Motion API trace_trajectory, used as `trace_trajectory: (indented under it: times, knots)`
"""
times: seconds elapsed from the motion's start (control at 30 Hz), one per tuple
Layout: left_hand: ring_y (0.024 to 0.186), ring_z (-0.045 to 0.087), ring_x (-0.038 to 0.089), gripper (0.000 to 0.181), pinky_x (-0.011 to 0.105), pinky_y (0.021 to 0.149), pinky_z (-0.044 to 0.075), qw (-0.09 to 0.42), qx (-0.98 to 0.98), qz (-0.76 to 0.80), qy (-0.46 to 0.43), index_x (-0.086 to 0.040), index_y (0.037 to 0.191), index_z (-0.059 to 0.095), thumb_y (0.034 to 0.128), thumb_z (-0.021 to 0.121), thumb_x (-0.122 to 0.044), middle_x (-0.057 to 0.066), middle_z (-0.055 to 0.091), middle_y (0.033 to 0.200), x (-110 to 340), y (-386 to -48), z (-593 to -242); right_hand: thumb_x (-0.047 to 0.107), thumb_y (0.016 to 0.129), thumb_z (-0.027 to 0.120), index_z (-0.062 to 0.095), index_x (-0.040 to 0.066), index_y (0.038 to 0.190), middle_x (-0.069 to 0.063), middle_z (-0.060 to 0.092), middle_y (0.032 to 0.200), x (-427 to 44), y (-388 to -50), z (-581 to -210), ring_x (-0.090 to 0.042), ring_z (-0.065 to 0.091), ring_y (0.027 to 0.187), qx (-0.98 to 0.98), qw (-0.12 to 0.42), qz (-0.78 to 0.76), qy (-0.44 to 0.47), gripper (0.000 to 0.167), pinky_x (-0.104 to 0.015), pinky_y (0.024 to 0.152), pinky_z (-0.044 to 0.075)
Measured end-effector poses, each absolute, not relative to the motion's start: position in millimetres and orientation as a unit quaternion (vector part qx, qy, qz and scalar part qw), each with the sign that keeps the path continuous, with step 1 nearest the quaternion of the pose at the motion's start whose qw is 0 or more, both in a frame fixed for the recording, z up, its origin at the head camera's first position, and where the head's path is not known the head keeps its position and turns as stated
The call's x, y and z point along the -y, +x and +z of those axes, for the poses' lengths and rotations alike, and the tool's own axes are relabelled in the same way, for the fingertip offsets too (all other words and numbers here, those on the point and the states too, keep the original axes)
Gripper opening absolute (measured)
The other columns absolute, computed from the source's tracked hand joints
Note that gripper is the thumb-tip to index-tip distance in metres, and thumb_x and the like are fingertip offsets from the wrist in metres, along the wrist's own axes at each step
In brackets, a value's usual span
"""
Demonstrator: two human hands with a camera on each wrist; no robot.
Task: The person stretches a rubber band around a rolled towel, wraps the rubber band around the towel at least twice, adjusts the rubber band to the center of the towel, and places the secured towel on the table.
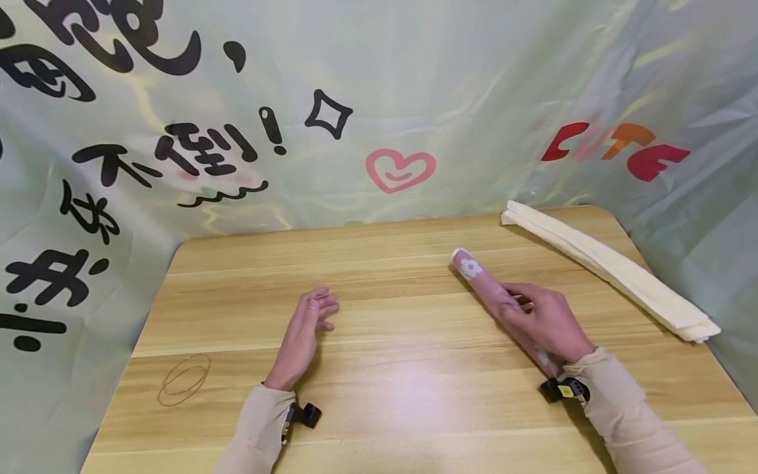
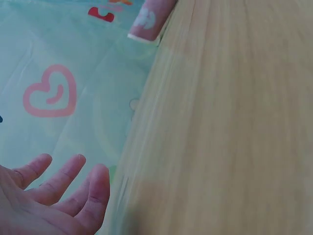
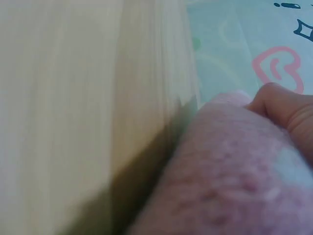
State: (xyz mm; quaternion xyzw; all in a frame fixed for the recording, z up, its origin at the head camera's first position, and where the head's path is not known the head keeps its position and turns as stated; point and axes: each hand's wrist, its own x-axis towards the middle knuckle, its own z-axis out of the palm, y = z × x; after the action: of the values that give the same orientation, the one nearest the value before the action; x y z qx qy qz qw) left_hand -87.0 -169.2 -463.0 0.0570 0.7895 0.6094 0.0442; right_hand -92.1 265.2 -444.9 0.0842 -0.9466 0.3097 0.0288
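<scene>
A pink roll of fuzzy cloth with white flowers (image 1: 482, 280) slants across the right half of the table. My right hand (image 1: 547, 322) grips it around its middle, thumb on the near side. In the right wrist view the cloth roll (image 3: 230, 171) fills the lower part and casts a shadow on the wood; whether it touches the table I cannot tell. My left hand (image 1: 303, 336) hovers over the table left of centre, fingers loosely bent and holding nothing. Its spread fingers also show in the left wrist view, well apart from the roll's end (image 2: 149, 22).
A long cream folded cloth (image 1: 610, 270) lies along the table's right side. Two thin tan rubber bands (image 1: 183, 380) overlap on the left of the wooden table (image 1: 391, 421). A printed curtain (image 1: 462, 85) hangs behind the table and at its sides.
</scene>
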Motion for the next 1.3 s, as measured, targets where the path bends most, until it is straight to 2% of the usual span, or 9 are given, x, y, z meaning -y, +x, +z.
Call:
trace_trajectory:
  times: [0.2, 0.3, 0.6, 0.9, 1.1, 1.3]
  knots:
    - [0.13, 0.06, 0.042, 0.054, 0.028, 0.094, 0.058, 0.056, -0.771, 0.631, 0.056, 0.001, 0.152, 0.037, 0.1153, 0.021, -0.035, 0.024, 0.056, 0.145, 162.7, -86.4, -463.3, 0.015, 0.091, 0.076, 0.071, 0.004, 0.128, -0.016, 0.078, 0.108, -250.5, -91.0, -450.9, 0.001, 0.063, 0.089, 0.928, 0.071, 0.359, 0.076, 0.039, -0.014, 0.074, 0.054]
    - [0.128, 0.062, 0.042, 0.056, 0.03, 0.093, 0.059, 0.061, -0.767, 0.636, 0.059, 0.001, 0.152, 0.037, 0.1151, 0.02, -0.037, 0.024, 0.057, 0.144, 158.7, -86.2, -463.5, 0.014, 0.091, 0.075, 0.071, 0.004, 0.129, -0.015, 0.078, 0.106, -242.7, -89.8, -451.5, 0.01, 0.058, 0.087, 0.918, 0.071, 0.385, 0.059, 0.039, -0.01, 0.074, 0.053]
    - [0.126, 0.063, 0.04, 0.051, 0.031, 0.092, 0.059, 0.074, -0.767, 0.635, 0.062, -0.001, 0.152, 0.037, 0.1155, 0.022, -0.033, 0.022, 0.058, 0.142, 151.9, -85.1, -464.0, 0.013, 0.092, 0.073, 0.07, 0.004, 0.13, -0.015, 0.077, 0.109, -223.1, -87.0, -452.2, 0.007, 0.06, 0.089, 0.904, 0.06, 0.422, 0.03, 0.039, -0.007, 0.078, 0.053]
    - [0.124, 0.064, 0.042, 0.051, 0.029, 0.09, 0.061, 0.087, -0.754, 0.647, 0.073, -0.001, 0.152, 0.036, 0.1151, 0.027, -0.034, 0.023, 0.058, 0.143, 143.6, -84.3, -464.4, 0.01, 0.092, 0.072, 0.071, 0.004, 0.128, -0.019, 0.077, 0.113, -206.0, -85.5, -454.0, 0.01, 0.06, 0.091, 0.886, 0.085, 0.456, 0.028, 0.037, -0.005, 0.078, 0.052]
    - [0.122, 0.065, 0.042, 0.049, 0.03, 0.089, 0.062, 0.102, -0.744, 0.655, 0.083, -0.004, 0.153, 0.036, 0.114, 0.035, -0.034, 0.025, 0.058, 0.141, 132.1, -84.3, -465.8, 0.016, 0.095, 0.073, 0.071, 0.006, 0.129, -0.018, 0.077, 0.117, -193.1, -85.6, -455.0, 0.014, 0.06, 0.094, 0.87, 0.095, 0.484, 0.016, 0.036, -0.006, 0.078, 0.053]
    - [0.12, 0.066, 0.039, 0.048, 0.033, 0.087, 0.064, 0.127, -0.737, 0.657, 0.094, -0.006, 0.155, 0.033, 0.1106, 0.047, -0.02, 0.023, 0.059, 0.141, 121.8, -82.8, -463.6, 0.012, 0.094, 0.074, 0.071, 0.004, 0.128, -0.02, 0.077, 0.117, -180.0, -85.4, -456.0, 0.013, 0.062, 0.093, 0.848, 0.104, 0.519, 0.012, 0.035, -0.008, 0.076, 0.056]
